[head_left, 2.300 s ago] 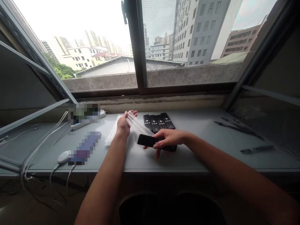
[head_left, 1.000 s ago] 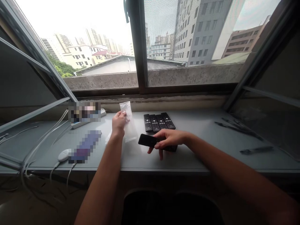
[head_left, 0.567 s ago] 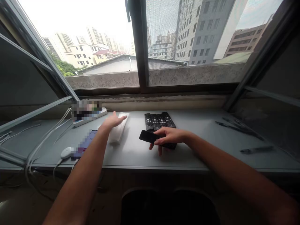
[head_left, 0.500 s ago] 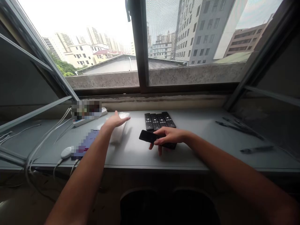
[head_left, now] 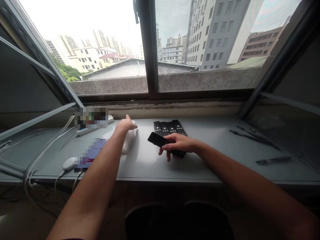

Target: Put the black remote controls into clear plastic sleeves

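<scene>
My right hand (head_left: pixel 178 143) is closed around a black remote control (head_left: pixel 157 139), held at a tilt over the desk with its plain end to the left. Just beyond it, several black remote controls (head_left: pixel 170 127) lie side by side in a row, keypads up. My left hand (head_left: pixel 126 125) rests at the far end of a pile of white, translucent plastic bags (head_left: pixel 127 145). Its thumb points right and one finger stretches forward, apart from each other; the other fingers are hidden behind the hand.
A tablet or phone with a lit screen (head_left: pixel 93 153) and a round white charger (head_left: pixel 69 163) lie left of my forearm. A white power strip (head_left: pixel 110 119) and loose cables stand behind them. Dark pen-like items (head_left: pixel 255 136) lie at the right, before the window.
My left hand has shifted slightly right and away from me over the plastic bags. The remote control in my right hand has tilted a little and risen slightly in view.
</scene>
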Available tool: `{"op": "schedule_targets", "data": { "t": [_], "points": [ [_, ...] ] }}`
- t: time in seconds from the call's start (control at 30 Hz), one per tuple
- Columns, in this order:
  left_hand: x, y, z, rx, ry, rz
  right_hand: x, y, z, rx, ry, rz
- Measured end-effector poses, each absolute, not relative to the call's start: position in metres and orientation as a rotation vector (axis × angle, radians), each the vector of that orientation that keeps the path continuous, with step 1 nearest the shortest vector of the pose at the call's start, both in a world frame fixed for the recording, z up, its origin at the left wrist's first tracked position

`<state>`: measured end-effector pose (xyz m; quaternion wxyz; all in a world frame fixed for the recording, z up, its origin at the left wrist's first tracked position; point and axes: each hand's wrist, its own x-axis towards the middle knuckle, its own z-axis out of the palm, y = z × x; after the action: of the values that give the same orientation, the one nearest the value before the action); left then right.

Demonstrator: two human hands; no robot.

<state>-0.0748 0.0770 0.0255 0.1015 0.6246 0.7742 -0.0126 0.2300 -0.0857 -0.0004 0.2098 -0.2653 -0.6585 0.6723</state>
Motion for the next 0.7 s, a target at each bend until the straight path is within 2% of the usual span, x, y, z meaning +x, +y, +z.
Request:
{"op": "schedule_targets", "data": {
  "t": [0.3, 0.47, 0.6, 0.7],
  "points": [
    [-0.075, 0.107, 0.014, 1.671, 2.356, 0.138, 0.230, -0.086, -0.001, -0.715, -1.824, 1.866],
    [-0.058, 0.090, 0.009, 1.746, 2.442, 0.242, 0.223, -0.080, -0.011, -0.709, -1.561, 1.916],
    [-0.020, 0.071, -0.001, 2.137, 2.209, 0.719, 0.222, -0.075, -0.011, -0.660, -1.278, 1.992],
    [0.012, 0.065, -0.017, 2.221, 1.971, 0.914, 0.225, -0.075, -0.004, -0.615, -1.124, 2.068]
  ]
}}
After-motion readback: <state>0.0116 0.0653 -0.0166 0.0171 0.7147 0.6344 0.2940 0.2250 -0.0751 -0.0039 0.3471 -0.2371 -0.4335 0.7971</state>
